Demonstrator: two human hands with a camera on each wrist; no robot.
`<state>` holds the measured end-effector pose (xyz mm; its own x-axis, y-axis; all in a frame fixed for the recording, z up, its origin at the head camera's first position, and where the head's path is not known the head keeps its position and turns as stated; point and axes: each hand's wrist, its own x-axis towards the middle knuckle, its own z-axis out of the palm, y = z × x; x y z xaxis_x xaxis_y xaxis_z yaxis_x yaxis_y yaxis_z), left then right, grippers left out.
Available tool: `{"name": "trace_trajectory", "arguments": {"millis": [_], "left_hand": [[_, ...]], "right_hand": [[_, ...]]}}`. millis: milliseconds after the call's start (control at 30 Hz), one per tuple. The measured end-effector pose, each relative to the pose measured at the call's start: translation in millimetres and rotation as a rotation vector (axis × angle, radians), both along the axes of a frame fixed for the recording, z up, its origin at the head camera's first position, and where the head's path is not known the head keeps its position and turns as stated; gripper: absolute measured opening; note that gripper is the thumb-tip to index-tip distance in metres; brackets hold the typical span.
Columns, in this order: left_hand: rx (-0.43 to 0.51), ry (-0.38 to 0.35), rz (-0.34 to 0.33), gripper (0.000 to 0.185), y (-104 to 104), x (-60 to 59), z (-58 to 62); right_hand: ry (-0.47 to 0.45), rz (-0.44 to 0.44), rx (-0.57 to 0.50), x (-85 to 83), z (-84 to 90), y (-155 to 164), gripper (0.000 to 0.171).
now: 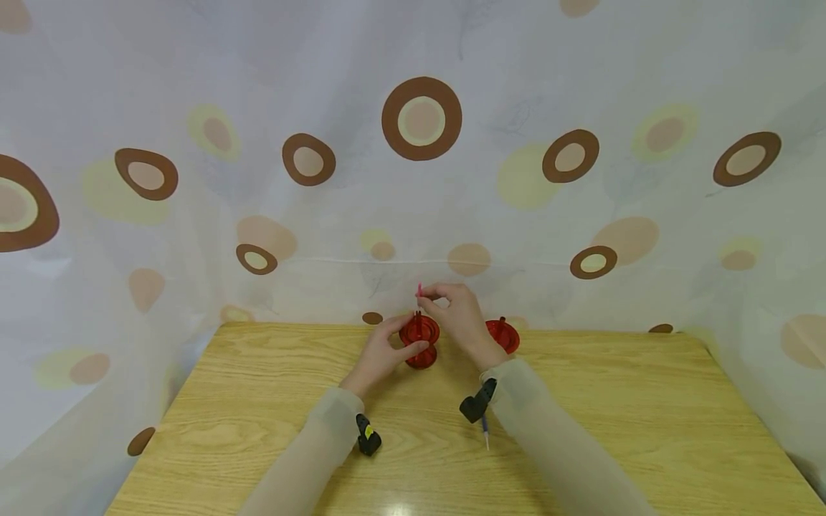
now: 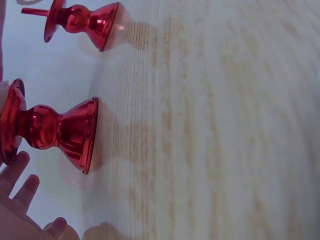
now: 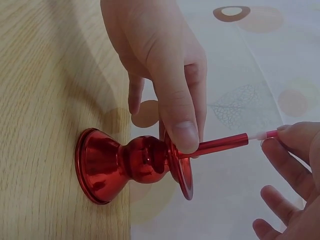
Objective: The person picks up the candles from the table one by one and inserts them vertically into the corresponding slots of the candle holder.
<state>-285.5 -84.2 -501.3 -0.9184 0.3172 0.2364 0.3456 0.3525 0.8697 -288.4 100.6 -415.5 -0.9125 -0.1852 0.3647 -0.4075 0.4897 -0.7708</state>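
A red metal candle holder (image 1: 421, 345) (image 3: 120, 169) (image 2: 50, 131) stands near the far edge of the wooden table (image 1: 258, 401). My left hand (image 1: 405, 342) (image 3: 172, 127) grips its top rim, thumb on the near side and fingers behind. A thin red candle (image 1: 419, 308) (image 3: 220, 145) stands in the holder's socket. My right hand (image 1: 431, 292) (image 3: 286, 136) pinches the candle's pale pink tip. A second red candle holder (image 1: 504, 335) (image 2: 82, 21), with its own thin candle (image 2: 34, 11), stands just right of my right hand.
A pale curtain (image 1: 419, 179) printed with brown and yellow circles hangs close behind and around the table. The holders stand close to the table's far edge (image 1: 581, 332). Bare wood spreads toward me and to both sides.
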Motion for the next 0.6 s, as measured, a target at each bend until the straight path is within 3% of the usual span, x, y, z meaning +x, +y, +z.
{"name": "trace_trajectory", "arguments": {"millis": [600], "left_hand": [[0.002,-0.013,0.005,0.067,-0.9,-0.6,-1.7]], "right_hand": [[-0.007,0.014,0.017,0.8,-4.2,1.3,0.016]]}}
